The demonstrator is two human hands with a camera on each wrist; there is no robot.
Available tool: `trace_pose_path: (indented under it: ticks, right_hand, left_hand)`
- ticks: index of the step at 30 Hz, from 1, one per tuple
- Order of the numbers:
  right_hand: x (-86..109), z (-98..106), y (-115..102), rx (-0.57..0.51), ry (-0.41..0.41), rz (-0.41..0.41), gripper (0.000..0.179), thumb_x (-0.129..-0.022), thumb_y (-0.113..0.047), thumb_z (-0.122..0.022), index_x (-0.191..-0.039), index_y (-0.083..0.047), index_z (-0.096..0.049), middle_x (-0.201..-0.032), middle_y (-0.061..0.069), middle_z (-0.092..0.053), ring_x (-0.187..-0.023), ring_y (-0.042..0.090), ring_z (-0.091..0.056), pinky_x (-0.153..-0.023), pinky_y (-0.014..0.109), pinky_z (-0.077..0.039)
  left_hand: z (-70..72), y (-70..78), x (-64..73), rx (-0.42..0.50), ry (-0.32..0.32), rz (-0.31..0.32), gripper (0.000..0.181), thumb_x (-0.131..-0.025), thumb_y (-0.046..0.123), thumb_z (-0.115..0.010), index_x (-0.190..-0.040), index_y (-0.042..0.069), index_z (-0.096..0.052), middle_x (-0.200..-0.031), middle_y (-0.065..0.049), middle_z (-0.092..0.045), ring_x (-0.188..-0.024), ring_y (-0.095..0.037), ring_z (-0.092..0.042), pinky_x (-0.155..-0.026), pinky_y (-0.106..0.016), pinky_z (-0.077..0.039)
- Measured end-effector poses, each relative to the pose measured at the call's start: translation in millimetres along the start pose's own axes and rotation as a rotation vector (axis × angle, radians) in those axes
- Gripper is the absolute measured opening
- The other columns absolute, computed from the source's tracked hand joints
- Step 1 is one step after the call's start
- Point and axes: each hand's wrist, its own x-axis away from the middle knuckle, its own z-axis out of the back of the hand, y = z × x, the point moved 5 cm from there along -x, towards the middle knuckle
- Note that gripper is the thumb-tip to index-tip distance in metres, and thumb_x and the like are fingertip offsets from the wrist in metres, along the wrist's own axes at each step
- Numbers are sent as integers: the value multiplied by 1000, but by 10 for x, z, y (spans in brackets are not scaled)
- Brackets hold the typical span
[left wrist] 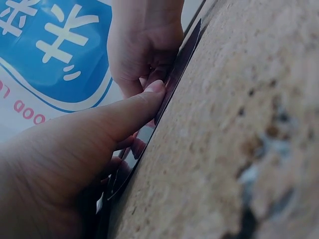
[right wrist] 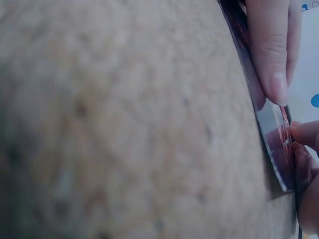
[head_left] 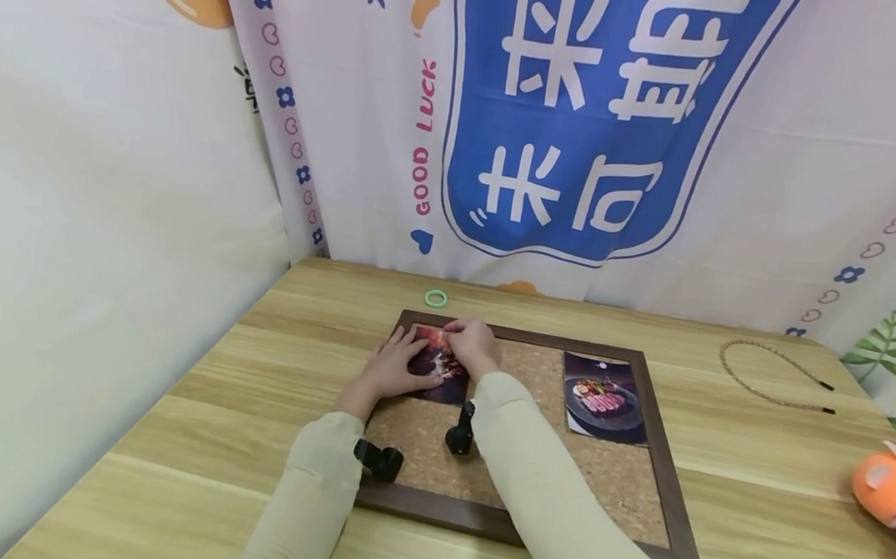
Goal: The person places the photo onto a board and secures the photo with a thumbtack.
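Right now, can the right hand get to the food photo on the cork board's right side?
Probably yes: the right hand works at the left photo, and bare cork board lies between it and the food photo.

second glossy photo of a plate of food, lying on the right of the cork | small green ring on the light wooden table, behind the frame | thin braided cord, far right | orange plush toy, right edge | printed cloth backdrop with blue badge
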Motion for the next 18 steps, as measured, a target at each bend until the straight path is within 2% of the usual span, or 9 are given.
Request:
trace_pose_path:
  ticks: [12, 18]
  right_hand:
    - [-4, 14, -2, -46, 13, 6, 14, -81, -25, -59, -88, -20, -70, -97, -2, -61, -88, 17, -54, -70, 33, -41]
    - [0, 11, -3, -120, 12, 9, 14, -81, -24, -60, -89, -19, -70, -101, -1, -60, -93, 18, -53, -75, 34, -40]
  left_hand:
    - [-3, 2, -12, 14, 1, 7, 77, -74, 54, -56, -133, 9, -35, -140, -15, -17, -127, -31, -5, -94, -56, -11]
    - [-8, 1, -7, 13, -2, 17, 77, -74, 54, -57, -133, 10, -35, -140, -14, -17, -127, -31, -5, -94, -56, -10]
